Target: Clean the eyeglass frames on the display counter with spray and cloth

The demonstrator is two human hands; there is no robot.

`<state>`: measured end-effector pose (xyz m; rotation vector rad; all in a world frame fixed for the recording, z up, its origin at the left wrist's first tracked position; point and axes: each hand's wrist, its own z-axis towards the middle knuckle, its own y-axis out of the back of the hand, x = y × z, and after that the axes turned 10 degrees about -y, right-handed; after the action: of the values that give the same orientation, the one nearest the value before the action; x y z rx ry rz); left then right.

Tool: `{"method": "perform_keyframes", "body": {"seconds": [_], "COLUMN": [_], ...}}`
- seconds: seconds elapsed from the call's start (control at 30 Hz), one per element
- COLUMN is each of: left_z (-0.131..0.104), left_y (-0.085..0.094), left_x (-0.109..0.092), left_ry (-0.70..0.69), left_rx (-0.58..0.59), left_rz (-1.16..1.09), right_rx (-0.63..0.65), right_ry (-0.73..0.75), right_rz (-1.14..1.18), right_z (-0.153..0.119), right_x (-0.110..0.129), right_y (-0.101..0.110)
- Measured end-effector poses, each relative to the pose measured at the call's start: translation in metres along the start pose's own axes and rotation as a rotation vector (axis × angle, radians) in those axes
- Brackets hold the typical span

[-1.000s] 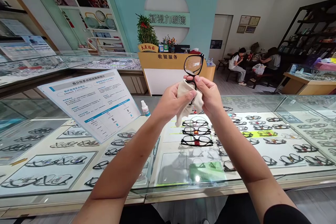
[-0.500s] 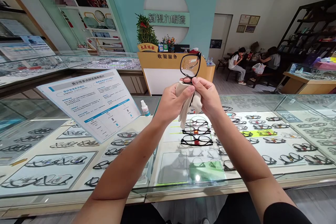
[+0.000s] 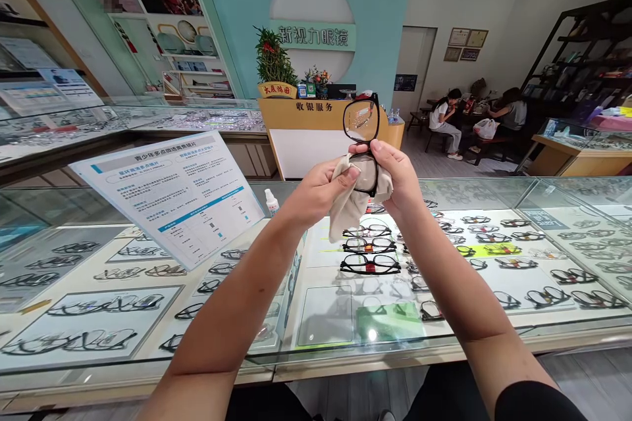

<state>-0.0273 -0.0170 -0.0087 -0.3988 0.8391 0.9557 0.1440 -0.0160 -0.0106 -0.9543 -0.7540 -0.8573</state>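
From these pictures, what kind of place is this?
Most likely an eyeglass shop: rows of glasses lie inside a glass counter, and beyond it stands a desk marked for cashier service.

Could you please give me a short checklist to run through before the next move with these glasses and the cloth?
1. Glasses held by the right hand: ok, gripped near the bridge.
2. Cloth held by the left hand: ok, pinched under the thumb.
3. Upper lens free of cloth: ok.
4. Lower lens free of cloth: not ok, cloth lies behind it.
5. Both lenses free of smudges: cannot tell, marks may be reflections.
6. Small bottle upright: ok, beside the printed sheet.
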Motion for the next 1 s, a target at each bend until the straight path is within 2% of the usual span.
{"method": "perform_keyframes", "body": {"seconds": [0.13, 0.4, 0.57, 0.77, 1.0], "left_z": [0.0, -0.001, 0.001, 0.002, 0.001], "left_y": [-0.001, -0.011, -0.019, -0.025, -0.027], "left_x": [0.002, 0.014, 0.015, 0.013, 0.016], "left_ry": [-0.027, -0.087, -0.165, -0.196, -0.218], "left_rx": [0.023, -0.094, -0.164, -0.242, -0.314], "left_rz": [0.044, 0.08, 0.146, 0.123, 0.155], "right_rx": [-0.02, -0.008, 0.002, 0.066, 0.053], "right_ry": [-0.003, -0.019, -0.032, -0.025, -0.035], "right_rz": [0.033, 0.1, 0.096, 0.121, 0.059], "right_z": [0.001, 0.0, -0.001, -0.003, -0.004], "right_x": [-0.001, -0.001, -0.001, -0.002, -0.005], "right_y": [-0.001, -0.006, -0.009, -0.015, -0.016]}}
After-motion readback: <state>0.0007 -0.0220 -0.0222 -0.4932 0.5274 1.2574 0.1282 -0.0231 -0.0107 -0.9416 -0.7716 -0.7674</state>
